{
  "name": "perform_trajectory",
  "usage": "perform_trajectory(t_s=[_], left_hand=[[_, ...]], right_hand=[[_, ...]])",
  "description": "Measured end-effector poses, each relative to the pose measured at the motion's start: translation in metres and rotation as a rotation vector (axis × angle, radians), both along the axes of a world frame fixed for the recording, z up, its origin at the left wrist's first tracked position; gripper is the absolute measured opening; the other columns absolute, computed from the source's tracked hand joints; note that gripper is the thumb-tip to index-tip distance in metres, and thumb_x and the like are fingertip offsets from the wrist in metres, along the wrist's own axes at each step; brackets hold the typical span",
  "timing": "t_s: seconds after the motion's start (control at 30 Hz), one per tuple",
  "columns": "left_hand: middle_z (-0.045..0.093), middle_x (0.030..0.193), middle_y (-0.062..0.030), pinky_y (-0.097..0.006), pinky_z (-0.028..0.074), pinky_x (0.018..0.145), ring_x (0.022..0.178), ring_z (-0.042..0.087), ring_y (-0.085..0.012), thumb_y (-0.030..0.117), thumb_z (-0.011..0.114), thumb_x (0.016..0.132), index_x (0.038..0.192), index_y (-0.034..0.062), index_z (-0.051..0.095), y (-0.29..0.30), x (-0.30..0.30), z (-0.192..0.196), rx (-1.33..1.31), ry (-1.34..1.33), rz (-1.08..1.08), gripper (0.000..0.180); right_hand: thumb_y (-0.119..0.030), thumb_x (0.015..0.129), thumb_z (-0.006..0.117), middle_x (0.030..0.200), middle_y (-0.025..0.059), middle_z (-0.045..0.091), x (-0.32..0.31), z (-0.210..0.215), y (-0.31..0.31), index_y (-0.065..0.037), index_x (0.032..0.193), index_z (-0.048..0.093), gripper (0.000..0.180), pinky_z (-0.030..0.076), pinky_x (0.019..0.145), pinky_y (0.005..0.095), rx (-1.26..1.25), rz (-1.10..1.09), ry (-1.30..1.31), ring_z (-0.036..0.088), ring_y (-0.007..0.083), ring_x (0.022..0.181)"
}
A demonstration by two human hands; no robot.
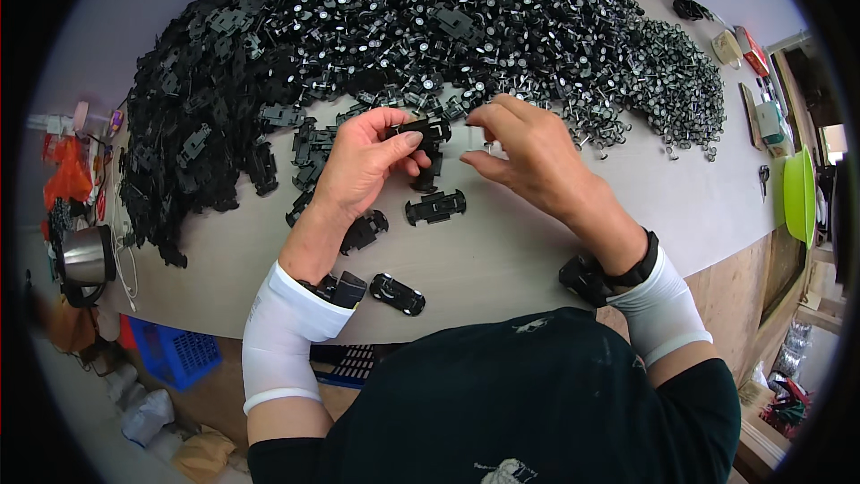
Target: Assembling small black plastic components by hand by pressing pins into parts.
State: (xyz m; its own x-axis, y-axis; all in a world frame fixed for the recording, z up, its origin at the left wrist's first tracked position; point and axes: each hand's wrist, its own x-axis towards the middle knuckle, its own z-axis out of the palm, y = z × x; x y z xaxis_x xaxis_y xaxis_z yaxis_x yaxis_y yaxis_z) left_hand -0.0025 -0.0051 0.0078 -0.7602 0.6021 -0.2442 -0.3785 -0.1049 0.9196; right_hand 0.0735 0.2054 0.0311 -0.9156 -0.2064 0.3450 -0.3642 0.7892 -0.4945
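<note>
My left hand [358, 159] is closed on a black toy car chassis [432, 132], thumb on top, at the near edge of the parts pile. Facing it, my right hand [542, 151] has its fingers curled, with a small silver wheel axle [489, 147] apparently between thumb and fingers; much of it is hidden. Just below the hands, another chassis [436, 207] lies on the table. One more chassis [365, 233] rests beside my left wrist. Closer to me is a black toy car [398, 294] with pale wheels showing, next to my left sleeve.
A big heap of wheel axles [376, 27] covers the table's far side, with black chassis [193, 125] piled at left. A metal kettle [87, 255] stands far left, a green basin [798, 197] far right. Below the table edge sits a blue crate [175, 354].
</note>
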Motion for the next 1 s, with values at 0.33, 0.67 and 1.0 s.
perform_trajectory(t_s=[0.33, 0.67, 1.0], left_hand=[[0.060, 0.082, -0.0098, -0.016, 0.036, 0.042, 0.061, 0.056, -0.0111, 0.005, 0.060, 0.086, 0.091, -0.0021, 0.055, -0.004, -0.001, -0.001, 0.178, -0.063, -0.079, 0.010], [0.063, 0.080, -0.0045, -0.018, 0.043, 0.047, 0.059, 0.057, -0.0079, 0.027, 0.069, 0.084, 0.089, 0.0014, 0.062, 0.001, -0.004, 0.010, 0.148, 0.025, -0.236, 0.027], [0.062, 0.072, -0.0012, -0.015, 0.038, 0.043, 0.055, 0.054, -0.0035, 0.003, 0.066, 0.082, 0.093, -0.0014, 0.064, -0.012, -0.016, 0.016, -0.286, 0.297, -0.162, 0.013]], right_hand=[[-0.008, 0.065, 0.075, 0.075, 0.0113, 0.056, -0.019, -0.017, -0.015, -0.002, 0.089, 0.061, 0.029, 0.049, 0.056, 0.0369, -0.199, 0.135, 0.137, 0.059, 0.0289, 0.065], [-0.013, 0.068, 0.077, 0.071, 0.0099, 0.056, -0.009, -0.005, -0.001, -0.001, 0.092, 0.062, 0.031, 0.045, 0.050, 0.0336, -0.304, 0.273, -0.018, 0.056, 0.0250, 0.059], [-0.011, 0.074, 0.069, 0.079, 0.0168, 0.059, 0.015, 0.005, -0.008, 0.001, 0.084, 0.059, 0.019, 0.047, 0.067, 0.0421, -0.115, 0.281, -0.299, 0.059, 0.0366, 0.077]])
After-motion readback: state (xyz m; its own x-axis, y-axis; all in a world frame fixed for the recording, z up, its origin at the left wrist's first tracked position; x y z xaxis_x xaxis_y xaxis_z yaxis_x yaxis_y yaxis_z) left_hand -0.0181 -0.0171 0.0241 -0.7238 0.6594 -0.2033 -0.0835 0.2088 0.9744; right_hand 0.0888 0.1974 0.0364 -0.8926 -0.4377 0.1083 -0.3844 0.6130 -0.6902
